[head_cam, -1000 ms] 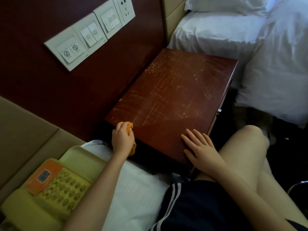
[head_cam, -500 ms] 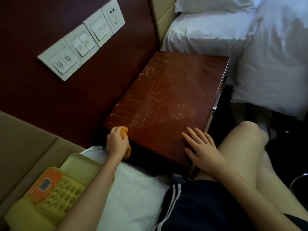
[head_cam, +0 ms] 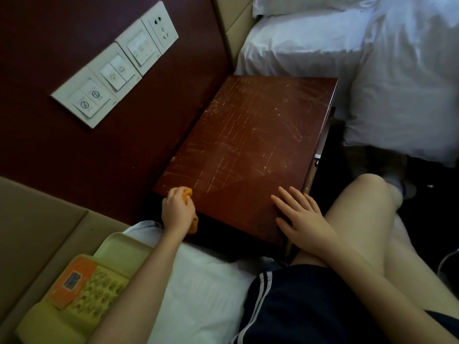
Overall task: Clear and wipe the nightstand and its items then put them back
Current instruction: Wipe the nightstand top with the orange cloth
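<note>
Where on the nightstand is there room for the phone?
The nightstand is bare across its middle and far half, between the wall panel and the bed. The near edge is crowded: left hand gripping the orange cloth at one corner, right hand flat at the other.

The room is lying dim, with cool, bluish light falling strongest at 1 o'clock, where the white bedding (head_cam: 360,60) is glowing brightest. The nightstand (head_cam: 248,145) top is catching a soft sheen that is picking out its scratches. Deep shadow is pooling under its near edge at 6 o'clock, swallowing the lower part of the orange cloth (head_cam: 194,225). Wide-angle distortion is bending the switch panel (head_cam: 116,63) at 10 o'clock. The telephone (head_cam: 82,289) at 7 o'clock is looking soft, and the floor (head_cam: 434,207) at 3 o'clock is sinking into black.
</note>
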